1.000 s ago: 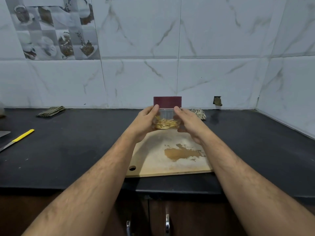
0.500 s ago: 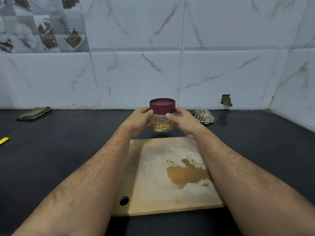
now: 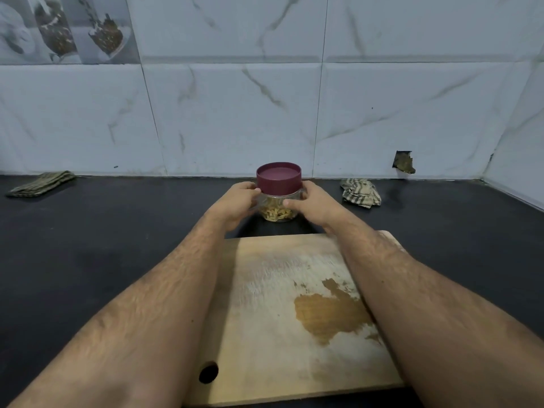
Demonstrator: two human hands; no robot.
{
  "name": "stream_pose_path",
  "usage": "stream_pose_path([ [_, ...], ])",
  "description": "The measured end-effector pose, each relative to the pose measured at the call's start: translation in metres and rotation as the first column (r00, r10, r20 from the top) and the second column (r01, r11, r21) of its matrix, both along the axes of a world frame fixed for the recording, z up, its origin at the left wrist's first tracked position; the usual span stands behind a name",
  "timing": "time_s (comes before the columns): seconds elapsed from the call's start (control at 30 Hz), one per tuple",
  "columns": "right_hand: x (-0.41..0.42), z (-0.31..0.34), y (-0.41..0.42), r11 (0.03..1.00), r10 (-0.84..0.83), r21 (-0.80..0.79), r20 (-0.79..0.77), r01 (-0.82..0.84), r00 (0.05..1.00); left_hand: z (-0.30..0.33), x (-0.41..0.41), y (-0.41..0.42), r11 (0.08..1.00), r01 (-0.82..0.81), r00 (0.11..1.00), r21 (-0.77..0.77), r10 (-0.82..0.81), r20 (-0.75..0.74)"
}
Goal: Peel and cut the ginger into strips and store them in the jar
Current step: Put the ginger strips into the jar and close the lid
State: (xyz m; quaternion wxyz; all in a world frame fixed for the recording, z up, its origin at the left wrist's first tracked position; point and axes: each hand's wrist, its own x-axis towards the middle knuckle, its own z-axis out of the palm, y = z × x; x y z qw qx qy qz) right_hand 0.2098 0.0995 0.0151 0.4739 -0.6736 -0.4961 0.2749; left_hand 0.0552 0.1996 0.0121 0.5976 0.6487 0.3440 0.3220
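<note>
black stone worktop (image 3: pixel 103 245) carrying pale wooden cutting board (image 3: pixel 273 313) | both forearms reaching over board | left hand (image 3: pixel 235 201), right hand (image 3: pixel 312 201) cupping clear plastic jar (image 3: pixel 276 209), maroon lid (image 3: pixel 278 179) on, beyond board | ginger strips (image 3: pixel 275 212) lying inside

- Maroon lid (image 3: pixel 278 177) on clear jar (image 3: pixel 276 206), yellowish ginger strips (image 3: pixel 276 212) inside
- Black tabletop (image 3: pixel 117 231)
- Pale wooden board (image 3: pixel 282 313), brown stain (image 3: pixel 331 318)
- Striped cloths (image 3: pixel 360 192), (image 3: pixel 41 184)
- White grey-veined wall tiles (image 3: pixel 235 113)
</note>
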Motion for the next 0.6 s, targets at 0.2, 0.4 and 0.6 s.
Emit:
stream_pose_path([
  [0.2,-0.002,0.015,-0.027,0.992,-0.111,-0.041,0.170,0.119,0.979,0.003,-0.012,-0.025,0.996,-0.090,0.996,0.016,0.089,0.005],
  [0.4,-0.014,0.031,-0.082,0.990,-0.127,-0.025,0.241,0.137,0.962,0.020,-0.036,-0.079,0.978,-0.149,0.987,0.146,0.155,-0.031],
  [0.6,-0.026,0.042,-0.152,0.975,-0.206,0.021,0.451,0.221,0.868,0.029,-0.070,-0.139,0.873,-0.266,0.931,0.410,0.342,-0.125],
])
